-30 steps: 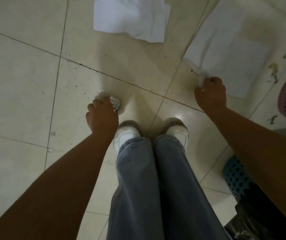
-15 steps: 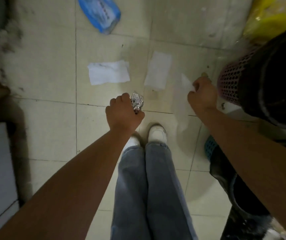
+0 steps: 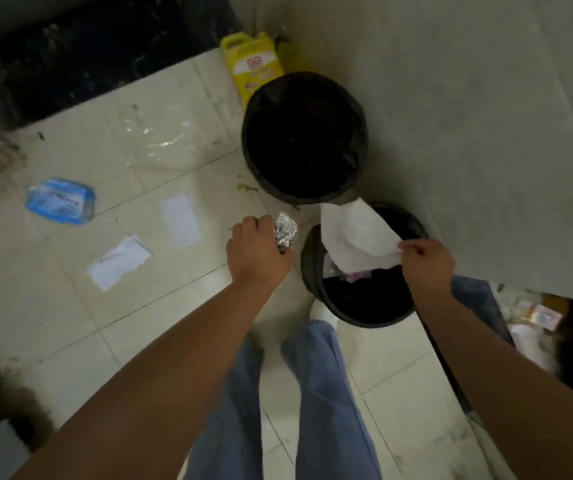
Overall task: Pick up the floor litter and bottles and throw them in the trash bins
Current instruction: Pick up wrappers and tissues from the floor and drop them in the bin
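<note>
My left hand [image 3: 257,251] is closed around a crumpled ball of silver foil [image 3: 285,231], held just left of the nearer black-lined trash bin [image 3: 361,306]. My right hand [image 3: 425,259] pinches the corner of a white paper sheet [image 3: 354,237], which hangs over that bin's opening. A second, larger black-lined bin [image 3: 304,136] stands just beyond it. On the tiled floor to the left lie two white paper pieces [image 3: 118,261] [image 3: 181,220], a blue plastic packet [image 3: 60,200] and a clear plastic film [image 3: 160,135].
A yellow jug [image 3: 252,65] leans behind the far bin. A grey wall [image 3: 468,133] runs along the right. A dark floor strip [image 3: 105,53] lies at the top left, dirt along the left edge. Litter sits at the right [image 3: 534,317]. My legs and shoe [image 3: 323,311] stand by the near bin.
I have straightened up and turned toward the bins. Both hands lifted off the floor, the left carrying the foil ball and the right carrying the paper sheet over the near bin.
</note>
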### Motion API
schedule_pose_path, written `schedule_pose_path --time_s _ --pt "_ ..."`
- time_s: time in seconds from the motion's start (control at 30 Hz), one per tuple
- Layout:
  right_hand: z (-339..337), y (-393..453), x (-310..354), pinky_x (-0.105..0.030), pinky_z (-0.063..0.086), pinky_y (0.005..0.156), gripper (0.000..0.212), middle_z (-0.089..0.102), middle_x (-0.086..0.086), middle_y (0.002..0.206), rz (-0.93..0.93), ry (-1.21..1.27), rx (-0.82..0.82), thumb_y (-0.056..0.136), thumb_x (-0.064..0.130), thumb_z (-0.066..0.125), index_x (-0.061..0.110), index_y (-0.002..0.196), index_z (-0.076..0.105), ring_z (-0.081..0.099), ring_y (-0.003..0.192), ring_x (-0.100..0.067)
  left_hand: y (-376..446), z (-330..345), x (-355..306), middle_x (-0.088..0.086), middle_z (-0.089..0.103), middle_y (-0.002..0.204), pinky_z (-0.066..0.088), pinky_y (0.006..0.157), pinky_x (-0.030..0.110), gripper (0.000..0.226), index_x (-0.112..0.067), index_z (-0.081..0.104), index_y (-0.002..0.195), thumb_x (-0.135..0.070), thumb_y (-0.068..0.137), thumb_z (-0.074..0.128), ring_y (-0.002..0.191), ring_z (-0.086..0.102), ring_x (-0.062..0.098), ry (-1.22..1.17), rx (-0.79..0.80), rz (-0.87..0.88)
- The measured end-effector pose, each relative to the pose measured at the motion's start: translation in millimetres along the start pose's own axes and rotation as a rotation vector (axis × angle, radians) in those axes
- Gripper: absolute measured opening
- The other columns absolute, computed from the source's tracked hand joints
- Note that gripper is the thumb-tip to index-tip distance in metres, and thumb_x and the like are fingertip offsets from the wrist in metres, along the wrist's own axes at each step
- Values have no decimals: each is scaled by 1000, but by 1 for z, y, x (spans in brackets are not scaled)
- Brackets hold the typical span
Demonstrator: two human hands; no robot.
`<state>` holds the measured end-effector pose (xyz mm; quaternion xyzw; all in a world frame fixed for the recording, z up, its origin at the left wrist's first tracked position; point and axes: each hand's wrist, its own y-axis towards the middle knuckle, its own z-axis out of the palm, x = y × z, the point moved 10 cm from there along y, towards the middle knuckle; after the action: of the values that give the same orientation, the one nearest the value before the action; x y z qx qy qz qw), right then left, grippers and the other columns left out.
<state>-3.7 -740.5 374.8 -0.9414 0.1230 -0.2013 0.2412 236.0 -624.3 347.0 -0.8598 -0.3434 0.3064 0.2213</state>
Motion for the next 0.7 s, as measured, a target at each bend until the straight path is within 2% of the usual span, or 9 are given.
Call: schedule_pose_path --time_s 0.1,0.23,0.33,0.4,0.47,0.57,0.7 --pt "-17 9 -50 -39 44 91 27 63 -32 111 54 -45 39 90 1 45 -12 102 65 56 106 -43 -5 37 -34 14 48 131 45 92 37 53 -7 46 129 -28 83 62 120 43 30 64 69 17" --pt "-12 33 -108 -31 39 93 28 56 -26 125 51 -128 173 90 2 46 -7 111 62 50 116 -36 -9 97 -85 15 47 134 44 94 38 57 -7 42 132 -30 84 63 123 41 30 92 134 -13" --pt "6 44 -124 -22 30 94 31 51 -23 133 -31 -159 293 89 -1 47 -7 117 59 50 121 -32 -8 135 -106 15 45 135 44 95 38 59 -7 38 135 -28 85 61 124 41 31 134 157 -33" --pt "19 49 -135 -19 29 94 35 48 -22 136 -32 -119 356 88 0 50 -5 122 56 49 123 -32 -3 159 -116 15 43 138 43 97 39 63 -9 32 139 -28 86 59 126 40 32 161 171 -31" --pt "35 53 -143 -22 31 102 45 43 -18 142 -14 -49 429 88 2 51 1 133 45 44 129 -31 4 179 -121 16 37 144 41 102 42 70 -10 23 145 -29 87 58 130 37 34 158 186 -39" --pt "70 53 -145 -31 29 111 63 29 -10 153 -61 -73 624 90 7 51 11 145 22 31 139 -27 10 203 -120 16 17 157 30 113 45 73 -13 12 149 -31 92 54 142 19 37 194 268 -39" --pt "98 57 -148 -36 25 115 60 17 -12 157 -164 -275 718 94 16 45 14 147 18 17 144 -30 12 200 -105 12 11 159 22 118 43 61 -16 16 149 -24 96 45 147 7 34 331 268 6"
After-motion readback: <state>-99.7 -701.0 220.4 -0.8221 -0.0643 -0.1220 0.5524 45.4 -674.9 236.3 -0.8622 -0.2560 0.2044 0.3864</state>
